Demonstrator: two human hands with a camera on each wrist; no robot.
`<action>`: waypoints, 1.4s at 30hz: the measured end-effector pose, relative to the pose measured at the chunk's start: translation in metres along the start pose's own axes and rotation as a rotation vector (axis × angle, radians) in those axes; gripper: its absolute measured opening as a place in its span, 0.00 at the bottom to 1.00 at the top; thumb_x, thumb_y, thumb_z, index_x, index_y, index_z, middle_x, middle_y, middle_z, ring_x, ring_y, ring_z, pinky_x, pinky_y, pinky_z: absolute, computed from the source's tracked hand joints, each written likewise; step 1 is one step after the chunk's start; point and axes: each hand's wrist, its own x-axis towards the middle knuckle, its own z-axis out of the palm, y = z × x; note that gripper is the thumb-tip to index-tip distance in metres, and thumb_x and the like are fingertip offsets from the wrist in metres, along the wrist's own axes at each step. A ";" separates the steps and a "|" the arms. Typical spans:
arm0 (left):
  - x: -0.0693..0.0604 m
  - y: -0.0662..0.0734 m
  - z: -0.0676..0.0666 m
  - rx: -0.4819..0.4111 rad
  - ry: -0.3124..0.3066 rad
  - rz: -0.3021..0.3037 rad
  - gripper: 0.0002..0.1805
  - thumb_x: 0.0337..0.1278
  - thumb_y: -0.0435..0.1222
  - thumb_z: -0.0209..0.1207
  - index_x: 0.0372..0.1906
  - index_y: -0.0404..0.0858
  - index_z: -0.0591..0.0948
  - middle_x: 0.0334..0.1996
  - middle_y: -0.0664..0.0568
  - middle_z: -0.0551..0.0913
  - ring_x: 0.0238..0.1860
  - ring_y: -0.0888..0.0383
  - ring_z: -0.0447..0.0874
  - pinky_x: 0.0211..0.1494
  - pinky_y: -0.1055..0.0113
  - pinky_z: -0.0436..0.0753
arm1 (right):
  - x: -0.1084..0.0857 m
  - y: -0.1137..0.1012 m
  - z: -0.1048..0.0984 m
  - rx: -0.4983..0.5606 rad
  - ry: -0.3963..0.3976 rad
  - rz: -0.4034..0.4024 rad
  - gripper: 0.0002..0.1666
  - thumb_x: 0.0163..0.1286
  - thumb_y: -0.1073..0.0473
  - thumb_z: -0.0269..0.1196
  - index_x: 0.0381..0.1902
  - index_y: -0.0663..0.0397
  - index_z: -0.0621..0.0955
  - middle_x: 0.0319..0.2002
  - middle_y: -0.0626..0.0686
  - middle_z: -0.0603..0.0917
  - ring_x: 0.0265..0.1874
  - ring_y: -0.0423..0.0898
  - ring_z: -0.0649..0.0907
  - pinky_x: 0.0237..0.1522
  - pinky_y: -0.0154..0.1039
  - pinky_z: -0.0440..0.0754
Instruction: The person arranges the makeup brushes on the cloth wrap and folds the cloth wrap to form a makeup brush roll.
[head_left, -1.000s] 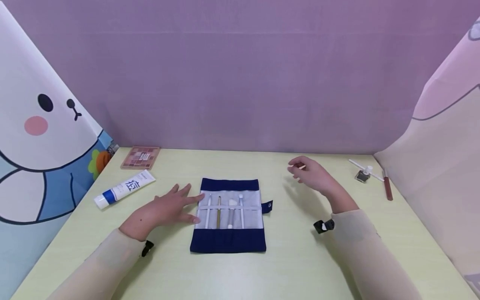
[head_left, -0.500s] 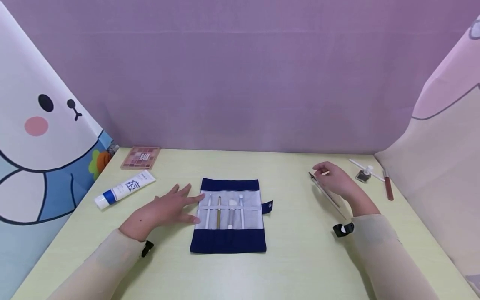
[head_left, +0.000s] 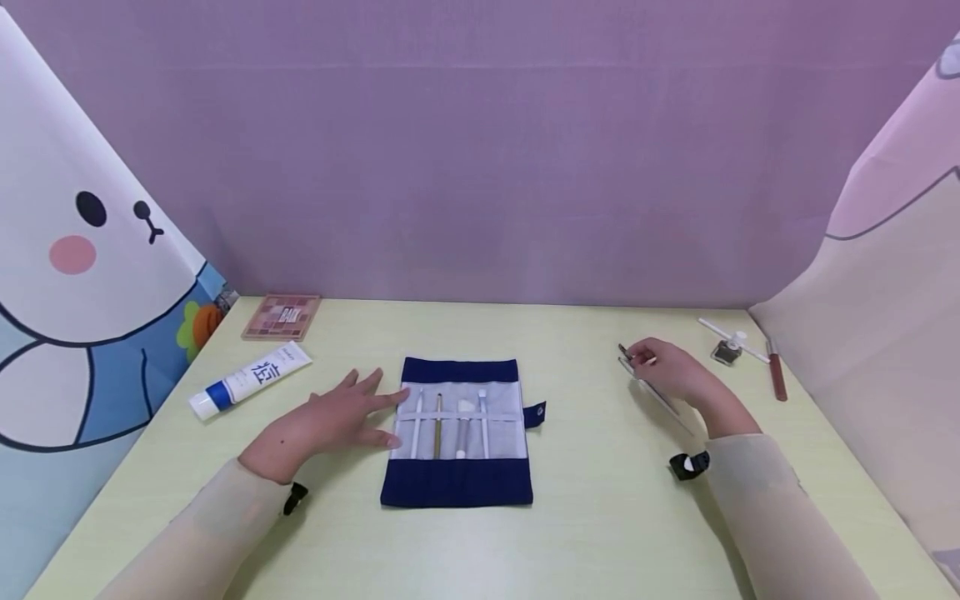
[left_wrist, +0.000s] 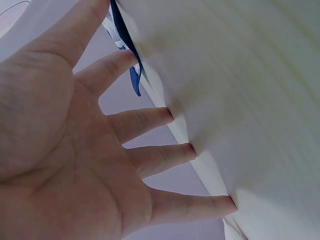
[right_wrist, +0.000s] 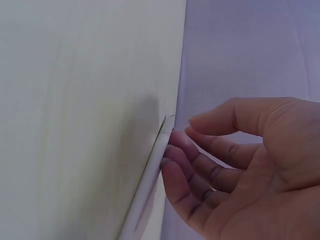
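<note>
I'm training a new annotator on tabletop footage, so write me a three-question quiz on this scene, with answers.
1. Multiple choice: which of these lies nearest the small bottle?
A) the pink palette
B) the white stick
C) the white tube

2. True or false: the left hand is gripping the white tube.

3. Fill in: the dark-tipped tool shows at the fingers of the ____ hand.

Key:
1. B. The white stick lies right by the bottle.
2. False. The left hand's fingers are spread at the left edge of the navy case.
3. Right. The right hand is at that tool.
</note>
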 end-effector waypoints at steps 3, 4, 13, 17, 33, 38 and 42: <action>0.000 0.000 0.001 -0.005 0.000 -0.001 0.46 0.64 0.64 0.66 0.83 0.56 0.66 0.86 0.30 0.52 0.83 0.18 0.46 0.63 0.06 0.58 | -0.001 -0.002 0.002 -0.031 -0.009 -0.017 0.24 0.76 0.65 0.57 0.66 0.69 0.75 0.58 0.67 0.81 0.52 0.56 0.81 0.54 0.48 0.81; 0.000 0.000 0.001 -0.007 -0.001 -0.001 0.46 0.64 0.64 0.66 0.83 0.56 0.66 0.86 0.30 0.52 0.83 0.18 0.46 0.63 0.06 0.58 | -0.002 -0.003 0.002 -0.048 -0.009 -0.023 0.24 0.75 0.66 0.58 0.66 0.70 0.75 0.57 0.67 0.82 0.51 0.56 0.82 0.52 0.47 0.81; 0.001 -0.002 0.003 -0.005 -0.002 -0.005 0.47 0.63 0.64 0.66 0.83 0.56 0.66 0.86 0.29 0.51 0.83 0.17 0.45 0.63 0.06 0.58 | -0.004 -0.009 0.009 -0.161 -0.016 -0.012 0.26 0.73 0.70 0.60 0.67 0.73 0.74 0.57 0.71 0.83 0.55 0.63 0.84 0.61 0.61 0.84; 0.000 -0.002 0.003 -0.004 -0.001 -0.008 0.46 0.63 0.64 0.66 0.83 0.56 0.66 0.86 0.30 0.52 0.83 0.17 0.45 0.63 0.07 0.58 | -0.003 -0.009 0.012 -0.171 -0.027 0.005 0.27 0.73 0.70 0.60 0.69 0.72 0.74 0.57 0.71 0.83 0.55 0.62 0.83 0.60 0.61 0.84; 0.001 -0.002 0.003 -0.009 -0.001 0.003 0.46 0.64 0.63 0.66 0.83 0.57 0.66 0.86 0.30 0.51 0.83 0.18 0.45 0.62 0.06 0.58 | 0.002 -0.016 0.017 -0.162 -0.039 0.024 0.28 0.71 0.64 0.66 0.67 0.68 0.76 0.57 0.70 0.85 0.48 0.58 0.86 0.52 0.54 0.86; 0.002 -0.003 0.003 -0.010 -0.004 0.004 0.46 0.64 0.63 0.66 0.83 0.57 0.66 0.86 0.30 0.51 0.83 0.18 0.44 0.62 0.06 0.58 | 0.003 -0.018 0.018 -0.152 -0.035 -0.008 0.29 0.69 0.63 0.66 0.66 0.67 0.77 0.55 0.68 0.86 0.47 0.56 0.87 0.51 0.51 0.87; 0.002 -0.003 0.003 -0.008 -0.004 0.000 0.46 0.64 0.63 0.66 0.83 0.57 0.66 0.86 0.30 0.51 0.83 0.18 0.45 0.63 0.06 0.58 | 0.002 -0.024 0.018 -0.119 -0.017 -0.045 0.30 0.69 0.62 0.65 0.67 0.66 0.77 0.53 0.66 0.86 0.46 0.54 0.86 0.48 0.47 0.85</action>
